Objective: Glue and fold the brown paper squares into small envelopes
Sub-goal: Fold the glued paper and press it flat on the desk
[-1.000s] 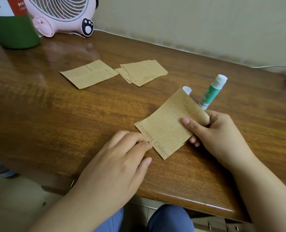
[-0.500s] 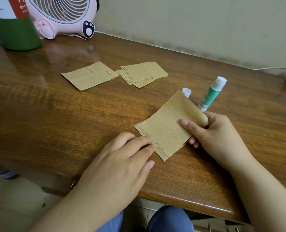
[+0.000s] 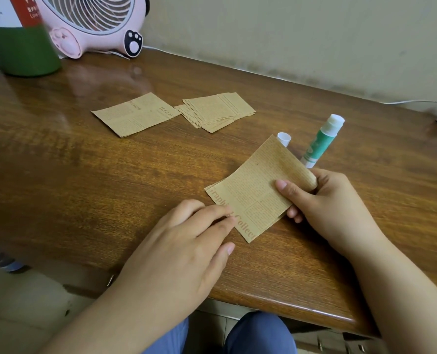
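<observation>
Wooden counter [image 3: 89,180] against a beige wall, carrying: one printed brown paper square [image 3: 257,190] near the front edge, its right side lifted off the wood, its left corner down; right hand [image 3: 324,200] pinching that raised side, thumb on top, fingers beneath; left hand [image 3: 186,241], fingers straight, fingertips pressing the square's left edge flat. One single square [image 3: 135,114] lying farther back; beside it one fanned stack of squares [image 3: 218,111], number uncountable. One green glue stick [image 3: 322,140], uncapped; one white cap [image 3: 283,138] just beside it. One pink fan [image 3: 92,24]; one green-and-white container [image 3: 18,39].
</observation>
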